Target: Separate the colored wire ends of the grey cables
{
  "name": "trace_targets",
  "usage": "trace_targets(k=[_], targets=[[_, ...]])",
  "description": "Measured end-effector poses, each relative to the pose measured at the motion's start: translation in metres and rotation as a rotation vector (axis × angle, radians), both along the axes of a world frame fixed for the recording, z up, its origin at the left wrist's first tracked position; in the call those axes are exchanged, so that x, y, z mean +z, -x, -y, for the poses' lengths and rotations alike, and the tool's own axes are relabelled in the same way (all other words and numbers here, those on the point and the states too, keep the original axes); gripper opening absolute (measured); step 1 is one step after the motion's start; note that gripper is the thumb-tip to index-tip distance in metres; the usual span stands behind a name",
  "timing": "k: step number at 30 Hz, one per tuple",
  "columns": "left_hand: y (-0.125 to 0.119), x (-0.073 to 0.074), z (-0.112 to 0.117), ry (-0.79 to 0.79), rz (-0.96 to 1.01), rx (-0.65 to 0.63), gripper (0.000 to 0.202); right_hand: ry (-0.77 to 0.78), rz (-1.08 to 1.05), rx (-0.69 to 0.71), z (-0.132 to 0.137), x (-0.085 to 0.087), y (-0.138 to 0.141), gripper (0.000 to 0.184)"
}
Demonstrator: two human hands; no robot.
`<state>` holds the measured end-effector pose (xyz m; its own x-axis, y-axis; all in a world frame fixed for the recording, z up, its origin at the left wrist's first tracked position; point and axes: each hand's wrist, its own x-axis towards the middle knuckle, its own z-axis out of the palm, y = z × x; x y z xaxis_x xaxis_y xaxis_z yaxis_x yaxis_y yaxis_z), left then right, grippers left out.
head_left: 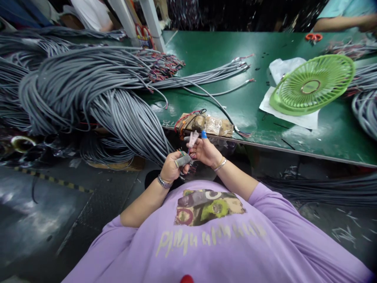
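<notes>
My left hand (172,166) is closed round the wire end of a cable, in front of my chest. Along its thumb side lies a stubby grey piece (183,160); whether it is a thumb cover or cable jacket I cannot tell. Thin coloured wires (191,152) stick out between both hands. With its fingertips together at these wires, my right hand (208,154) pinches them. One of its fingers wears a blue cover (204,134), and a whitish wrap (193,139) shows beside it. Just beyond, a taped wooden block (218,125) with an orange and black cord lies at the table edge.
A thick bundle of grey cables (129,118) hangs over the table's left side. On the green table (206,47) are more cables (212,74), a green fan (312,86) on white paper, and orange-handled scissors (313,37). Two people's arms show at the far side.
</notes>
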<state>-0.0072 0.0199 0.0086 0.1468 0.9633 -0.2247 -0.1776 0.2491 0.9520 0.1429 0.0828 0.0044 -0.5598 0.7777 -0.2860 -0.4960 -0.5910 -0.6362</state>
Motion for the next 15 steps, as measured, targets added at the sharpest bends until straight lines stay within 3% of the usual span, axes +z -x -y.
trace_targets(k=[4,7,15], targets=[[-0.006,0.001,0.009,-0.094,-0.033,0.141,0.032,-0.094,0.041,-0.101,0.003,0.003,0.002,0.046],[-0.011,0.002,0.009,-0.116,-0.05,0.201,0.031,-0.146,0.103,-0.193,0.005,0.002,0.005,0.046],[-0.015,0.001,0.004,-0.123,-0.072,0.211,0.03,-0.022,0.097,-0.189,0.0,0.014,0.007,0.046]])
